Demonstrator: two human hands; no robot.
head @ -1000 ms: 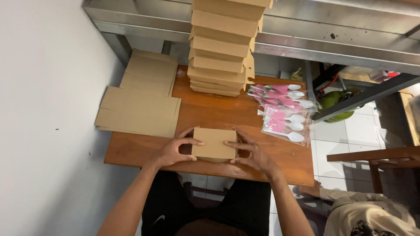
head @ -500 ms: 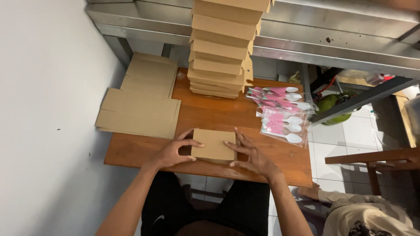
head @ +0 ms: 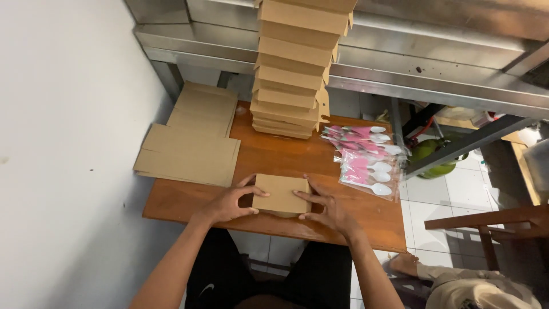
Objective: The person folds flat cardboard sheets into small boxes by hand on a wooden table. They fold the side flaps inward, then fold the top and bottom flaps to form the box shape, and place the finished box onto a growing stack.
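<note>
Hands press a cardboard box (head: 281,193) on the wooden table (head: 274,157): left hand (head: 230,202) and right hand (head: 327,209) flat-fingered against its sides; underside hidden.

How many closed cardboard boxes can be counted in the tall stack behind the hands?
7 show in the stack of boxes at the back of the wooden table, one upon another; more may lie above the frame. Another box sits between the left hand and right hand.

both forearms bare, no sleeves in view, no watch or rings seen. left hand (head: 229,201) and right hand (head: 327,207) ungloved. black shorts (head: 320,274) with a small white mark on the left leg.
</note>
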